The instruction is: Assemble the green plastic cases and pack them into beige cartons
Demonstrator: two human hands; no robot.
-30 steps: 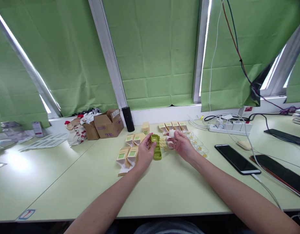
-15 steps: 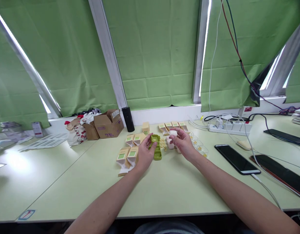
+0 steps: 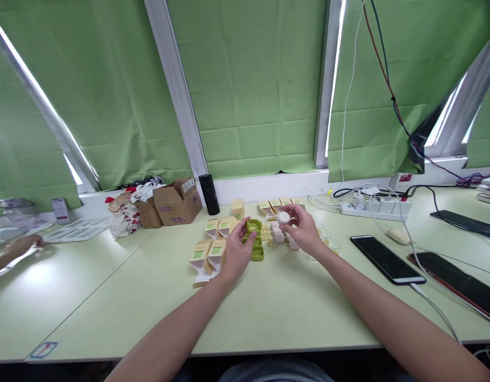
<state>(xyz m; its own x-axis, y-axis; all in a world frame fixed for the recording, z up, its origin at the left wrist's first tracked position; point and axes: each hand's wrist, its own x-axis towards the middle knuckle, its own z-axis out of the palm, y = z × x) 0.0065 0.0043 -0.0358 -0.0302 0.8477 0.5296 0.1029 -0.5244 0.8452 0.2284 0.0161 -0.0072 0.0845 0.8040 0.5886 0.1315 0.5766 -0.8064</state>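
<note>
My left hand (image 3: 242, 248) is closed on a small green square plastic case (image 3: 253, 226), whose hollow faces up. More green cases (image 3: 257, 254) stand in a column on the table just below it. Between thumb and fingers, my right hand (image 3: 303, 229) pinches a small white rounded piece (image 3: 283, 218), its round face turned toward me. Several pale pink-white blocks (image 3: 278, 234) lie under and left of my right hand. Tiny yellow pieces (image 3: 266, 235) sit between the green cases and those blocks. Clear plastic cups (image 3: 327, 241) are partly hidden behind my right wrist.
Small tan cartons with green labels (image 3: 216, 252) stand left of my left hand, others (image 3: 275, 206) behind. A black cylinder (image 3: 209, 194) and a cardboard box (image 3: 178, 202) are at the back. Right: a phone (image 3: 388, 260) and power strip (image 3: 374, 207). Another person's hand (image 3: 26, 244) is far left.
The white piece has turned in my right hand, showing a round face, and has come slightly nearer to me. Another person's hand has entered at far left. My left hand stays put.
</note>
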